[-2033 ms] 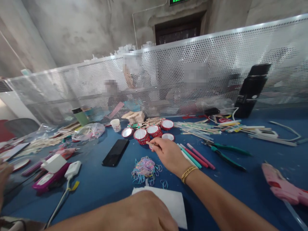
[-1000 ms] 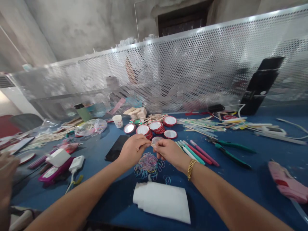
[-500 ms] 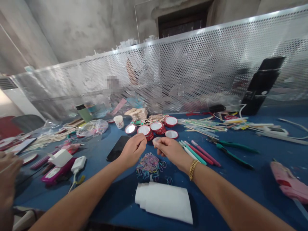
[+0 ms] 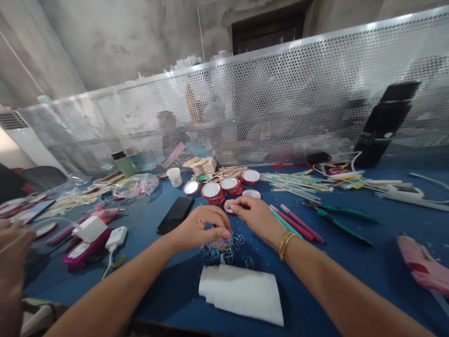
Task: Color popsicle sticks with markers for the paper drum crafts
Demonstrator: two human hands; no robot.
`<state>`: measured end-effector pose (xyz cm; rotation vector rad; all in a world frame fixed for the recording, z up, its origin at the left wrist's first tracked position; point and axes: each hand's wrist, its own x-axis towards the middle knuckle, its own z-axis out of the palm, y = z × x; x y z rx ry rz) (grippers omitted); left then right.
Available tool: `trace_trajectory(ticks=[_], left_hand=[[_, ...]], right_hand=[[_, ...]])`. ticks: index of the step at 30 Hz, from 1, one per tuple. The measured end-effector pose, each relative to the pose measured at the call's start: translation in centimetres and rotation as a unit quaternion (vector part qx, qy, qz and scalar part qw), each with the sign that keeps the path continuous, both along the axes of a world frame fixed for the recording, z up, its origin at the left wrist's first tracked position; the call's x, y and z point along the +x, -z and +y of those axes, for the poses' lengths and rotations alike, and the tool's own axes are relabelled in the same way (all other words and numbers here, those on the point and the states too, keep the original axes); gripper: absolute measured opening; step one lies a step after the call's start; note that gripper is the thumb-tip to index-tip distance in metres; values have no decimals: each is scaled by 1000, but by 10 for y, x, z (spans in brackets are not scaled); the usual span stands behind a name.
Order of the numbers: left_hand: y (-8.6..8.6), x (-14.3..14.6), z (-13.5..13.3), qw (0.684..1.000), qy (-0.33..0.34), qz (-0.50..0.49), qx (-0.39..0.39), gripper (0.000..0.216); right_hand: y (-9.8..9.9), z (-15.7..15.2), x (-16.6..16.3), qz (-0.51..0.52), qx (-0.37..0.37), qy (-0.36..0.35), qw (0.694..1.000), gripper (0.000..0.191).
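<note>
My left hand (image 4: pixel 205 227) is over a pile of small pastel loops (image 4: pixel 210 250), its thumb and fingertips brought together at the top of the pile. What they pinch, if anything, is hidden. My right hand (image 4: pixel 254 213), with a gold bracelet at the wrist, pinches a small pale piece (image 4: pixel 228 204) between thumb and forefinger. Just under that piece shows part of a red rim. Right behind both hands stand stacks of red-rimmed round discs (image 4: pixel 212 191) with white tops. A folded white cloth or paper (image 4: pixel 242 292) lies nearest me.
A black phone (image 4: pixel 175 215), a paper cup (image 4: pixel 174 177) and white chargers (image 4: pixel 91 229) lie to the left. Coloured pens (image 4: pixel 298 224), green-handled pliers (image 4: pixel 345 224) and thin sticks (image 4: pixel 298 181) are on the right. Behind rises a perforated metal screen (image 4: pixel 280 93). Another person's hand (image 4: pixel 12 248) is at far left.
My left hand has dropped from beside the disc stacks to the loop pile, uncovering the front stack. The right hand has shifted slightly right and still pinches the pale piece.
</note>
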<state>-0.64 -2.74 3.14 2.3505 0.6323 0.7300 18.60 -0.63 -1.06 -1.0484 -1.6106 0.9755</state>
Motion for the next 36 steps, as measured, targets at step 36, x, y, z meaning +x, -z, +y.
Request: trace_trajectory(ticks=[36], left_hand=[[19, -4, 22, 979, -176, -100, -9, 8]], right_hand=[[-5, -11, -5, -23, -18, -98, 995, 14]])
